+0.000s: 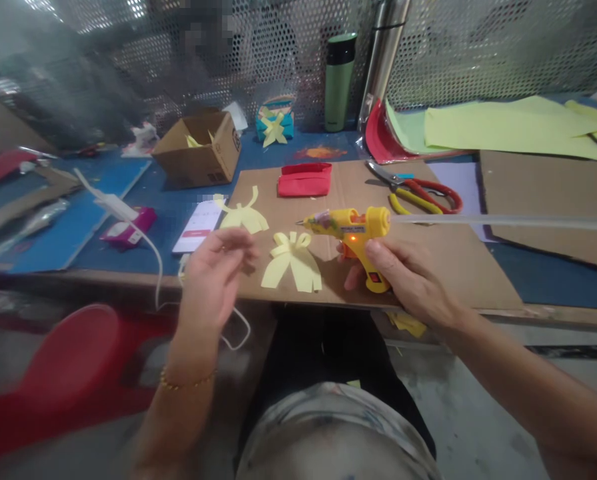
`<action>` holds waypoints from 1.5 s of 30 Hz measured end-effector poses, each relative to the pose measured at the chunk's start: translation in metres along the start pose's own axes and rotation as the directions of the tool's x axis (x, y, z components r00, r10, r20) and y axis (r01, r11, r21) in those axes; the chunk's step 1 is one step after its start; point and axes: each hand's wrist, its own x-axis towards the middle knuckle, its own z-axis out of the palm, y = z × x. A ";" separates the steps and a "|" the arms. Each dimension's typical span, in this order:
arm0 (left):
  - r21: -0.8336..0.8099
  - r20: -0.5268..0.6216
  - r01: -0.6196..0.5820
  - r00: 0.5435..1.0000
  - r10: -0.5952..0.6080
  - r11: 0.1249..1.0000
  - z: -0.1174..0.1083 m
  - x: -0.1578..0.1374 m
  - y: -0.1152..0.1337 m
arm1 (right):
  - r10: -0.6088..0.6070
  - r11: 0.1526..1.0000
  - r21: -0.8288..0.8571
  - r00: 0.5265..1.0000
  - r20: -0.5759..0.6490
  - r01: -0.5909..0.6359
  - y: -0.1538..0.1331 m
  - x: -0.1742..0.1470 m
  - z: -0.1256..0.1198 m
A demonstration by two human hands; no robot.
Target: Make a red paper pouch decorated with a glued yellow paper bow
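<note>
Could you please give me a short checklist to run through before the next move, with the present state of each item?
1. Glue gun held securely: ok, the right hand grips its handle.
2. Indicator light lit: ok, it glows orange.
3. Glue stick loaded: ok, a long length sticks out of the back.
4. Nozzle hot enough: cannot tell, heat does not show.
5. Left hand clear of the nozzle: ok, a gap shows between them.
6. Nearer yellow cutout supported: ok, it lies on the cardboard sheet.
</note>
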 end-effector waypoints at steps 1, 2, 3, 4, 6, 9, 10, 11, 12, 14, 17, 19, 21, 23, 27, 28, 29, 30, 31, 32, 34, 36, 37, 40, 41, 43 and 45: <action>0.089 -0.004 -0.046 0.999 0.046 0.995 -0.008 -0.002 0.000 | 0.003 1.000 0.007 1.000 -0.003 -0.003 0.000 0.000 0.000; 0.191 0.003 -0.084 0.996 0.085 0.978 -0.015 -0.003 -0.001 | 0.005 1.000 0.013 1.000 -0.004 -0.005 0.001 -0.001 0.000; 0.293 0.016 -0.115 0.993 0.115 0.949 -0.023 -0.005 -0.003 | 0.005 1.000 0.017 1.000 -0.008 -0.005 0.002 -0.001 0.000; 0.389 0.035 -0.140 0.990 0.137 0.911 -0.029 -0.007 -0.005 | 0.008 1.000 0.019 1.000 -0.009 -0.008 0.003 -0.002 0.000; 0.543 0.090 -0.196 0.980 0.176 0.817 -0.037 -0.010 -0.008 | 0.023 0.999 0.030 1.000 -0.007 -0.023 0.006 -0.003 0.000; 0.677 0.183 -0.317 0.947 0.265 0.664 -0.039 -0.015 -0.012 | 0.056 0.997 0.051 0.998 0.007 -0.056 0.010 -0.005 -0.001; 0.705 0.213 -0.359 0.930 0.300 0.611 -0.039 -0.016 -0.012 | 0.063 0.997 0.051 0.998 0.008 -0.063 0.011 -0.005 -0.001; 0.730 0.239 -0.397 0.911 0.336 0.557 -0.038 -0.018 -0.013 | 0.064 0.997 0.047 0.998 0.006 -0.064 0.012 -0.006 -0.001; 0.750 0.262 -0.431 0.890 0.373 0.502 -0.037 -0.020 -0.013 | 0.065 0.997 0.042 0.998 0.002 -0.065 0.012 -0.007 -0.001; 0.781 0.305 -0.484 0.847 0.435 0.394 -0.036 -0.024 -0.014 | 0.069 0.997 0.040 0.998 0.000 -0.068 0.014 -0.007 -0.002; 0.812 0.356 -0.525 0.793 0.495 0.257 -0.034 -0.027 -0.016 | 0.083 0.995 0.047 0.997 0.000 -0.083 0.016 -0.008 -0.002; 0.820 0.396 -0.548 0.752 0.527 0.165 -0.033 -0.028 -0.019 | 0.095 0.995 0.037 0.995 -0.008 -0.095 0.018 -0.009 -0.002; 0.818 0.443 -0.571 0.707 0.551 0.074 -0.031 -0.030 -0.022 | 0.099 0.995 0.028 0.995 -0.018 -0.098 0.019 -0.009 -0.002; 0.812 0.491 -0.584 0.670 0.556 -0.013 -0.030 -0.032 -0.024 | 0.089 0.996 0.034 0.996 -0.019 -0.088 0.019 -0.008 -0.002; 0.798 0.574 -0.572 0.622 0.532 -0.192 -0.027 -0.041 -0.026 | 0.073 0.995 0.068 0.997 -0.016 -0.072 0.016 -0.008 -0.002; 0.792 0.590 -0.567 0.618 0.519 -0.226 -0.027 -0.043 -0.025 | 0.073 0.995 0.074 0.997 -0.018 -0.071 0.016 -0.009 -0.002; 0.786 0.605 -0.565 0.617 0.504 -0.252 -0.027 -0.046 -0.025 | 0.072 0.994 0.081 0.997 -0.019 -0.070 0.016 -0.009 -0.002; 0.781 0.615 -0.565 0.619 0.489 -0.267 -0.027 -0.049 -0.025 | 0.072 0.994 0.087 0.997 -0.021 -0.070 0.016 -0.010 -0.002; 0.778 0.620 -0.566 0.624 0.476 -0.272 -0.027 -0.051 -0.024 | 0.073 0.993 0.093 0.997 -0.020 -0.071 0.017 -0.010 -0.002; 0.777 0.622 -0.568 0.628 0.467 -0.271 -0.027 -0.053 -0.024 | 0.075 0.993 0.097 0.997 -0.023 -0.072 0.017 -0.010 -0.002; 0.779 0.619 -0.572 0.638 0.458 -0.257 -0.029 -0.056 -0.023 | 0.070 0.994 0.092 0.997 -0.030 -0.066 0.018 -0.010 -0.002; 0.780 0.617 -0.580 0.644 0.454 -0.237 -0.031 -0.059 -0.021 | 0.058 0.996 0.076 0.998 -0.032 -0.055 0.017 -0.009 -0.002; 0.778 0.618 -0.585 0.645 0.450 -0.229 -0.032 -0.061 -0.020 | 0.051 0.997 0.066 0.998 -0.031 -0.049 0.016 -0.008 -0.002; 0.774 0.621 -0.596 0.649 0.439 -0.214 -0.038 -0.065 -0.015 | 0.044 0.998 0.037 0.999 -0.027 -0.043 0.013 -0.007 -0.002; 0.776 0.617 -0.597 0.653 0.438 -0.202 -0.040 -0.066 -0.013 | 0.044 0.999 0.028 0.999 -0.027 -0.043 0.012 -0.007 -0.002; 0.792 0.581 -0.596 0.666 0.468 -0.134 -0.044 -0.068 -0.007 | 0.039 0.999 0.022 0.999 -0.030 -0.039 0.012 -0.008 -0.002; 0.814 0.484 -0.580 0.699 0.525 0.022 -0.046 -0.069 0.000 | 0.042 0.999 0.034 0.999 -0.031 -0.041 0.012 -0.008 -0.003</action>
